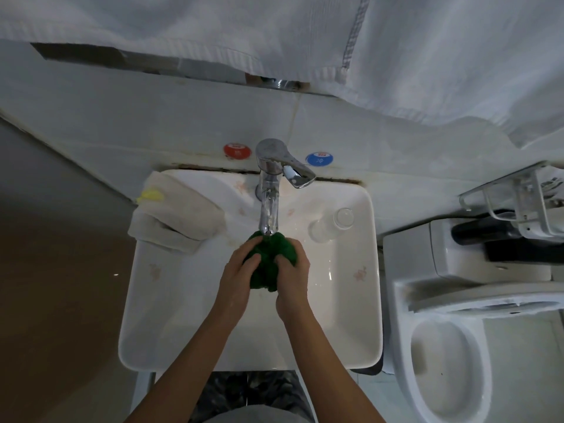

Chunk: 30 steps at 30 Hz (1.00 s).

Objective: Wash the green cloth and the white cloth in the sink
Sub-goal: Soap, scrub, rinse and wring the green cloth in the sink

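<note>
green cloth [266, 261] bunched mid-sink [360, 300] right under the tap [268, 203] | gripped by left hand [236, 279] and right hand [293, 280], fingers curled in | white cloth [177, 215] parked at the sink's back-left corner (nearer the left hand, probably up next)

- Single view, head-worn, wide-angle; no second view to overlap with.
- Looks steeply down and forward onto the sink [146, 303]; basin fills frame centre, near arm's reach.
- Faucet [268, 190] sits above the sink's middle in frame; tiled wall behind it runs toward the top edge.
- Both forearms enter from the bottom edge and meet over the sink.
- Toilet [439, 355] lies right of the sink, cut by the frame edge.
- Hanging towels [427, 50] close to the lens, above the sink, crossing the top.
- Straight edges bow near the borders.
</note>
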Tool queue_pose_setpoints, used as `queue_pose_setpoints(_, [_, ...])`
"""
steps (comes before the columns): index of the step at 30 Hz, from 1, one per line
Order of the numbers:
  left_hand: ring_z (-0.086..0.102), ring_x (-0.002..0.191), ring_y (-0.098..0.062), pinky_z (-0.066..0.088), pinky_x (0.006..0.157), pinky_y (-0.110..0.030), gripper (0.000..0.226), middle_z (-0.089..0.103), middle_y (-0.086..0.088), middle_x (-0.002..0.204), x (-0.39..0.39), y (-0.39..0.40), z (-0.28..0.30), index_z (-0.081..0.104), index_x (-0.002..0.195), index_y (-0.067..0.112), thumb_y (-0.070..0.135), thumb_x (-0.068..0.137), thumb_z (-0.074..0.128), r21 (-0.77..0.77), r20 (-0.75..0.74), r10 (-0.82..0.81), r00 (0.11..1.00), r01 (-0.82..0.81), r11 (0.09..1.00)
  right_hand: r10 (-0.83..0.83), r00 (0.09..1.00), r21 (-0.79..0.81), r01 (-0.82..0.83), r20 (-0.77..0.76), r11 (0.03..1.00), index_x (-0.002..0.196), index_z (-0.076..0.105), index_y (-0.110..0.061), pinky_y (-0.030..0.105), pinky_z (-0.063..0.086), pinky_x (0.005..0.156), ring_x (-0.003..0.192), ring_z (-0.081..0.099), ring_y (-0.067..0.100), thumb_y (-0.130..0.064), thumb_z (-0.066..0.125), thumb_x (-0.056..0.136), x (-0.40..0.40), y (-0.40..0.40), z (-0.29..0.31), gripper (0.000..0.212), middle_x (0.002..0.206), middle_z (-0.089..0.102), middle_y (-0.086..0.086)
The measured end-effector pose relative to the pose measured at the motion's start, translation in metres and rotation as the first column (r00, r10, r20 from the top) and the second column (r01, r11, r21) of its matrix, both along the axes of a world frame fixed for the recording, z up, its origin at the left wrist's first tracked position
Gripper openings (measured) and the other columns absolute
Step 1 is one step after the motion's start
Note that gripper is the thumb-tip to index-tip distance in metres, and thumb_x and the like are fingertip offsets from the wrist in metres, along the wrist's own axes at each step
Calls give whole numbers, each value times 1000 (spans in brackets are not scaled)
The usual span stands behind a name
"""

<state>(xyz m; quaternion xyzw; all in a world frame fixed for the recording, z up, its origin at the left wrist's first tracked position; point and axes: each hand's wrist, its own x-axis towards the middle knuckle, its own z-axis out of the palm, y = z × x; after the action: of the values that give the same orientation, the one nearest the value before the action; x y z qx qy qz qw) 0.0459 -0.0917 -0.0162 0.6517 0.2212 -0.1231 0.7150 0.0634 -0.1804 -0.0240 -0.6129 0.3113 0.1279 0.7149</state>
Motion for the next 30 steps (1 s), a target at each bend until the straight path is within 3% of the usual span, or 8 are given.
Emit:
queue_pose_setpoints(3, [54, 106, -8, 52, 76, -16, 46, 48, 5, 124, 4, 1, -3, 34, 141, 24, 19, 98, 48, 28, -72, 39, 997, -37, 999, -19, 999, 44, 18, 35, 999, 94, 62, -12, 29, 44, 50, 76, 55, 23, 5, 47, 74, -1, -1, 2, 30, 88, 60, 10])
queue_pose_setpoints(5, [58, 101, -11, 54, 66, -16, 42, 53, 1, 120, 9, 5, -3, 38, 137, 20, 22, 96, 50, -4, -137, 22, 990, -22, 1000, -9, 998, 69, 5, 69, 998, 89, 63, -12, 27, 44, 50, 75, 55, 24, -4, 48, 61, 0, -1, 1, 33, 83, 61, 8])
queue_pose_setpoints(8, [61, 100, -17, 58, 72, -33, 32, 59, -4, 120, 12, 9, -2, 47, 128, 23, 29, 97, 49, -10, -200, -53, 978, 52, 999, 4, 994, 178, -23, 108, 984, 90, 63, -13, 28, 49, 57, 79, 59, 21, -11, 51, 56, 1, -1, -3, 37, 82, 64, 4])
queue_pose_setpoints(13, [62, 99, -15, 54, 71, -25, 35, 62, 1, 109, 12, -3, -2, 52, 121, 25, 5, 92, 50, 38, -94, 84, 992, -81, 996, 7, 998, 221, -20, 58, 975, 91, 60, -15, 30, 46, 68, 85, 56, 16, -46, 61, 72, 7, 8, 0, 37, 88, 59, 3])
queue_pose_setpoints(18, [59, 104, -19, 56, 74, -22, 47, 59, -4, 111, 9, -10, -2, 54, 119, 16, -12, 82, 49, 109, 2, 90, 996, -90, 990, 59, 998, 39, -59, -11, 998, 103, 63, -22, 19, 51, 63, 94, 62, 14, -37, 47, 99, 6, 10, -2, 23, 102, 64, 3])
queue_pose_setpoints(22, [59, 106, -18, 56, 74, -25, 35, 57, -5, 118, 11, -17, -8, 52, 125, 22, 9, 93, 51, 6, -42, 133, 990, -133, 991, 62, 998, 13, -62, -14, 998, 99, 65, -16, 21, 52, 63, 84, 65, 12, -29, 55, 96, 7, 6, -4, 16, 90, 67, -1])
queue_pose_setpoints(26, [65, 83, -19, 56, 75, -48, 27, 65, -2, 90, 17, -25, -10, 59, 95, 27, 51, 88, 50, 273, -87, 189, 978, -160, 949, -21, 999, 46, 23, -39, 999, 82, 60, -1, 28, 46, 53, 63, 56, 16, -23, 63, 90, 9, 9, -1, 23, 68, 57, 5])
queue_pose_setpoints(30, [64, 69, -16, 56, 65, -35, 19, 66, 0, 74, 21, -29, -7, 65, 85, 15, 33, 90, 60, 350, -12, 315, 949, -291, 890, -119, 993, -10, 119, 17, 993, 72, 59, 3, 37, 45, 59, 63, 52, 23, -24, 63, 75, 7, 16, -3, 28, 66, 54, 16])
